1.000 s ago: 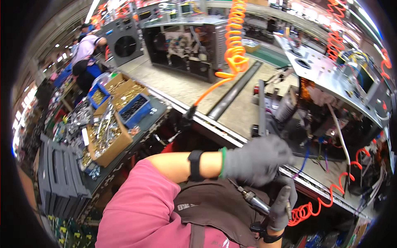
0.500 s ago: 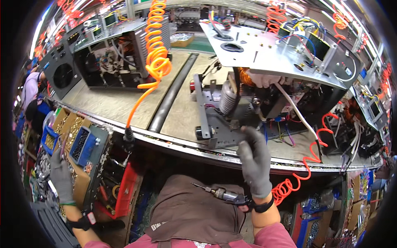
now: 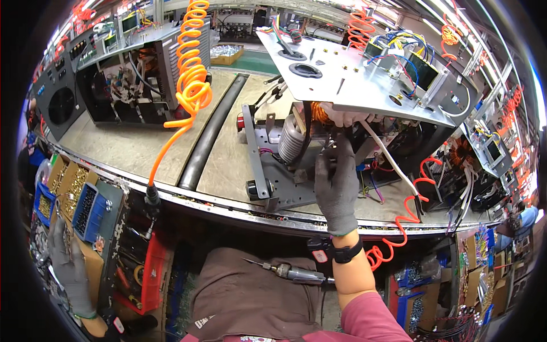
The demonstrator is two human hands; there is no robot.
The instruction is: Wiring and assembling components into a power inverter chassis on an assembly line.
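My right hand point(image 3: 337, 183), in a grey glove, reaches up into a grey machine chassis point(image 3: 283, 188) on the bench. Its fingertips lie among dark parts beside a ribbed coil point(image 3: 291, 140), under a tilted metal plate point(image 3: 347, 85); what they grip is hidden. My left hand point(image 3: 68, 263), also gloved, hangs low at the left by the parts bins point(image 3: 86, 210), with its fingers stretched out and nothing seen in it. A pneumatic screwdriver point(image 3: 292, 273) lies loose on my brown apron point(image 3: 239, 296), just left of my right forearm.
An orange coiled air hose point(image 3: 192, 74) hangs over the bench and ends in a black fitting point(image 3: 151, 196) at its front edge. A thick black hose point(image 3: 209, 135) crosses the bench. A second open machine point(image 3: 122, 85) stands at the back left. A red coiled cable point(image 3: 405, 208) hangs at the right.
My right hand left the screwdriver on my apron and rose into the chassis. My left hand swung out and down to the bins at the left. The view turned toward the bench.
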